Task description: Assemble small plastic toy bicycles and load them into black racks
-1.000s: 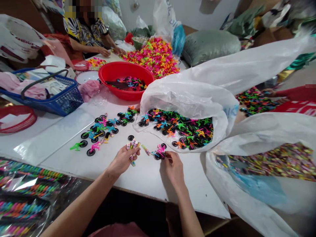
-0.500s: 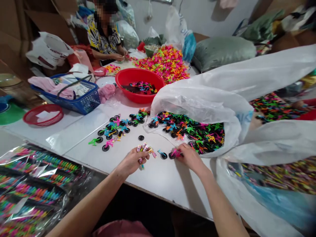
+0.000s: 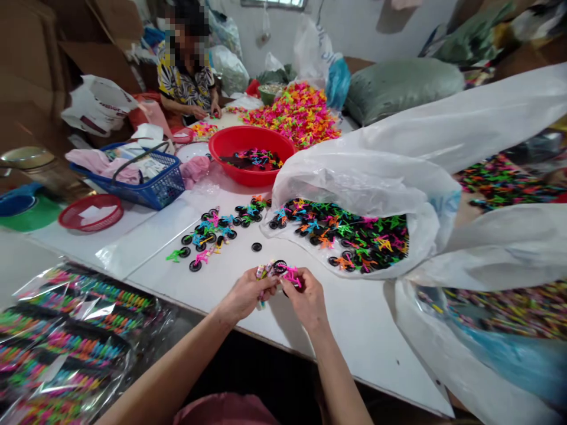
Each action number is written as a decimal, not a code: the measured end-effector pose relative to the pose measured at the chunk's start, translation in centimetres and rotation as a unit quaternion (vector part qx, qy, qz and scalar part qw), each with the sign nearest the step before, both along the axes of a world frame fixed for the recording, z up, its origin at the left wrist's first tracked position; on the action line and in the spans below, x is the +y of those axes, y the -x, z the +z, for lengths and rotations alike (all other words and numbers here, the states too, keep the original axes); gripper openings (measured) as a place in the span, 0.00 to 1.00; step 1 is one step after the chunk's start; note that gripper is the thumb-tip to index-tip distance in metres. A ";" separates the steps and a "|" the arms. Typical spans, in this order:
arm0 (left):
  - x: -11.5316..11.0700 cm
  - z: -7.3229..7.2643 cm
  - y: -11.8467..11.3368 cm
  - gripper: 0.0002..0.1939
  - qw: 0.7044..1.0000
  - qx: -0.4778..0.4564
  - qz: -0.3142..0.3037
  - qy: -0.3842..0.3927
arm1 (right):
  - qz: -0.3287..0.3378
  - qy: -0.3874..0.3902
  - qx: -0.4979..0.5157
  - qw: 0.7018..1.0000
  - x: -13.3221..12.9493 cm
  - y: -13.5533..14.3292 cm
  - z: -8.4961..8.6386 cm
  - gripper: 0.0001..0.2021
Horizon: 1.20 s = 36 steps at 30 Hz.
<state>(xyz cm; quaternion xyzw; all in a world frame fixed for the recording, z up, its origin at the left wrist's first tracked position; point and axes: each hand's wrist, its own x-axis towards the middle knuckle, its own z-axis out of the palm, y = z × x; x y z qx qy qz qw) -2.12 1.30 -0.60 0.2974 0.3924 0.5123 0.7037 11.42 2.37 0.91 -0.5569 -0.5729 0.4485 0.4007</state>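
Observation:
My left hand (image 3: 248,293) is closed around a bunch of small printed sticks (image 3: 261,271), pale with coloured marks; their exact kind is too small to tell. My right hand (image 3: 306,295) pinches a pink toy bicycle (image 3: 291,275) with black wheels, held up against the left fingertips. One wheel of it (image 3: 280,267) shows right beside the sticks. Just beyond my hands a loose black wheel (image 3: 256,247) lies flat on the white table. Further left is a loose cluster of coloured toy bicycles (image 3: 208,230).
A white sack (image 3: 425,236) spills more toy bicycles at right; another sack (image 3: 411,307) holds small sticks. Behind stand a red basin (image 3: 221,154), a blue basket (image 3: 162,183) and a red tray (image 3: 116,219). Bagged packs (image 3: 80,330) lie lower left. A person (image 3: 188,82) works at the back.
My right hand has moved left from the tabletop to my left hand, bringing the pink toy bicycle up. The blue toy bicycle between the hands is no longer visible.

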 end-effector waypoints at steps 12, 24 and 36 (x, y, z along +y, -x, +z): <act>0.1 0.1 -2.2 0.17 0.977 -0.173 0.102 0.078 | -0.214 -0.120 0.001 0.969 -0.5 1.3 -0.1 0.11; -0.2 -0.8 2.3 0.17 0.989 0.138 0.023 -0.042 | -0.074 -0.018 0.084 0.994 1.0 -0.3 1.3 0.12; -1.2 -1.8 3.3 0.14 0.977 0.213 -0.007 -0.020 | 0.102 0.203 0.179 0.957 1.3 -0.3 0.0 0.16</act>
